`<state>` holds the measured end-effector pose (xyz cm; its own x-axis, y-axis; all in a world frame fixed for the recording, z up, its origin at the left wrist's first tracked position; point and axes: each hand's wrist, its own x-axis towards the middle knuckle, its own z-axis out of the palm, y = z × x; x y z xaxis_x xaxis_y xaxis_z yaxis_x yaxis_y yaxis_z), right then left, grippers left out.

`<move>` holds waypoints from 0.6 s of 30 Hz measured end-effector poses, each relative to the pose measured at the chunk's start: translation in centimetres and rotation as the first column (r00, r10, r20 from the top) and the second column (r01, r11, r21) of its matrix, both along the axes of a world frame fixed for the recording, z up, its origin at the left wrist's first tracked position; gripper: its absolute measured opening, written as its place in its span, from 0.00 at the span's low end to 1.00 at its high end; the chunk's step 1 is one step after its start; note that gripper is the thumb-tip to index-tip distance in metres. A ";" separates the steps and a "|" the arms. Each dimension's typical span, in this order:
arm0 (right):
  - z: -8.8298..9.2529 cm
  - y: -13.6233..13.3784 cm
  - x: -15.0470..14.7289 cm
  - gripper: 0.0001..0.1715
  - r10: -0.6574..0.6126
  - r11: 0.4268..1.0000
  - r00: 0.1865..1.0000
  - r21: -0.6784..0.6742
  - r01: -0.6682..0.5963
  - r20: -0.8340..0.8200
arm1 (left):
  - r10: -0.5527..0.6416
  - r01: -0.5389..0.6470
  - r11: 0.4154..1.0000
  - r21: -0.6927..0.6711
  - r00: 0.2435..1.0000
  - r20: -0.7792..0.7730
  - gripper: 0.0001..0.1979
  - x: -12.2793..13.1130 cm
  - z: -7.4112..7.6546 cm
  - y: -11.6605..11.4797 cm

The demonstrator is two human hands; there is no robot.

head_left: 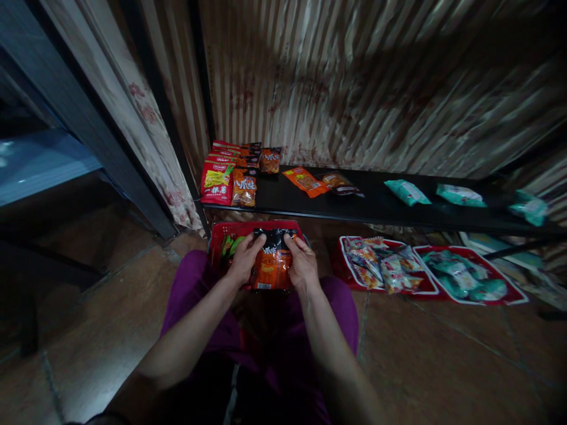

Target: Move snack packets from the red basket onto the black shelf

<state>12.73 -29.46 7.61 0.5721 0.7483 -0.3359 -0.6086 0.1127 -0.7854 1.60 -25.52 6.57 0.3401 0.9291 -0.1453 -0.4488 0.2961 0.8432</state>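
Observation:
I hold an orange and black snack packet in front of my knees with both hands. My left hand grips its left side, fingers curled over the top edge. My right hand grips its right side the same way. Under the packet stands a red basket with green packets in it. Just beyond is a low black shelf. On its left end stand rows of red packets and orange packets.
Loose orange, brown and green packets lie along the shelf. Two red trays of packets sit on the tiled floor under it, at the right. A corrugated wall rises behind; a dark frame and curtain stand at the left.

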 end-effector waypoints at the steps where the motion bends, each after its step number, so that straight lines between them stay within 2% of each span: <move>1: 0.1 0.0 -0.1 0.20 -0.006 1.000 1.000 0.000 0.006 -0.005 | 0.018 -0.018 1.000 0.005 1.000 -0.008 0.17 0.1 0.0 0.0; 8: 0.6 0.0 -0.5 0.22 -0.032 0.999 0.999 -0.027 0.032 -0.002 | 0.094 -0.095 0.995 -0.021 0.994 -0.055 0.17 0.2 0.3 0.0; 12: 0.3 0.2 -0.5 0.23 -0.092 0.994 0.995 -0.059 0.094 0.032 | 0.107 -0.109 0.993 -0.032 0.992 -0.066 0.17 0.3 0.2 0.0; 18: -0.4 0.7 0.1 0.24 -0.120 0.985 0.990 -0.119 0.127 0.068 | -0.025 0.022 0.997 -0.072 0.999 -0.045 0.17 -0.4 0.0 0.1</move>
